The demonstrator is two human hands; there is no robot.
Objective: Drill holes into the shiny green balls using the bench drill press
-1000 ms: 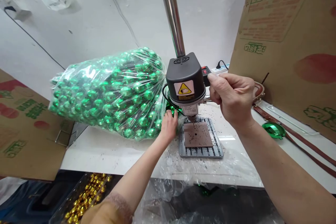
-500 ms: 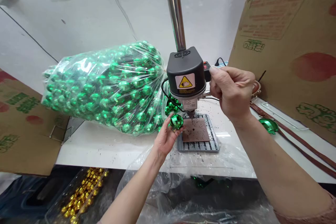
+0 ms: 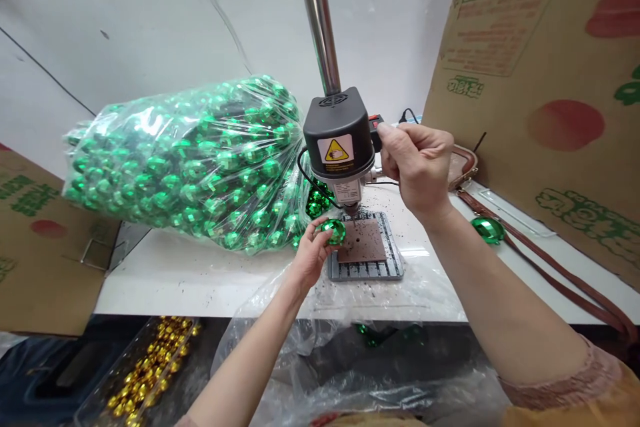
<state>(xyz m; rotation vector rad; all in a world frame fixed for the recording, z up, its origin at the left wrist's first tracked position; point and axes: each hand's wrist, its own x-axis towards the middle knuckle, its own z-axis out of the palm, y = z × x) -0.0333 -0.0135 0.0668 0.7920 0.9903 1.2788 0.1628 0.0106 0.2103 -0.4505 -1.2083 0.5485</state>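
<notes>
One green, mirror-faceted ball (image 3: 334,231) sits in the fingers of the left hand (image 3: 311,255), which are drawn in narrowly around it. From where I stand, it is over by the left edge of a flat, brown, square board (image 3: 371,239) marked with a small dark hole; whether ball and board touch, I cannot tell. Under the board, just past those fingertips, lies a grey, slotted metal base plate (image 3: 367,272) sprinkled with dark specks.

A little above and to the right of the same fingertips is the metal chuck (image 3: 353,210) of a black-headed drill press (image 3: 335,125), which wears a yellow warning triangle. The right hand (image 3: 423,173) is at the far side of the press, next to its small black switch box (image 3: 375,127); the fingers are curled tight, and whatever they enclose is hidden from me.

Behind the left fingers glints a cluster of shiny dark-green balls (image 3: 319,201), and further left of them sprawls a clear plastic bag (image 3: 175,167) packed with faceted green balls. To the right of the right hand, another green ball rests beside long brown straps (image 3: 555,265), near a tall printed cardboard box (image 3: 500,107). Below the left wrist, well apart, small gold balls (image 3: 155,367) fill a clear tray.
</notes>
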